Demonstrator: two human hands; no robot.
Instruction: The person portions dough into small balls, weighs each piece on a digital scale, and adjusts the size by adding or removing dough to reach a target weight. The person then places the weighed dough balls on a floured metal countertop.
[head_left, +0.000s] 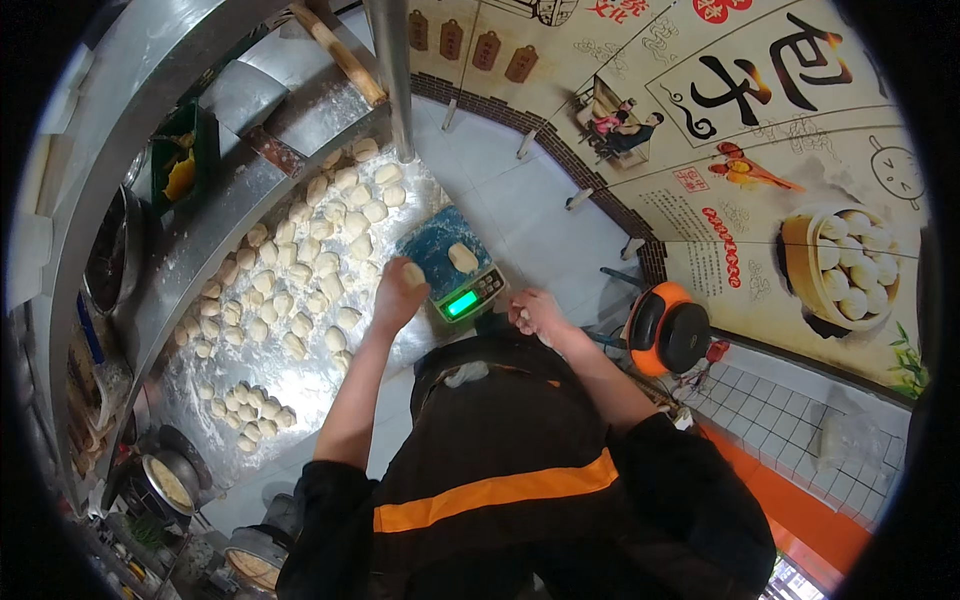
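My left hand (397, 300) is curled around a pale piece of dough (412, 274), just left of a digital kitchen scale (441, 229). On the scale's blue, flour-dusted platform rests another dough piece (463, 258). The green display (461, 303) is lit and faces me. My right hand (537, 312) hovers to the right of the scale with its fingers curled in; a whitish bit shows at the fingertips, too small to name. Many dough pieces (300, 274) lie spread over the floured steel worktable (300, 394) to the left.
Smaller dough balls (252, 411) cluster at the near left of the table. A steel shelf (247, 187) overhangs its far side, carrying a rolling pin (341, 56) and a dark green container (180, 161). A steel post (396, 82) rises behind the scale. An orange-and-black appliance (664, 330) stands at right.
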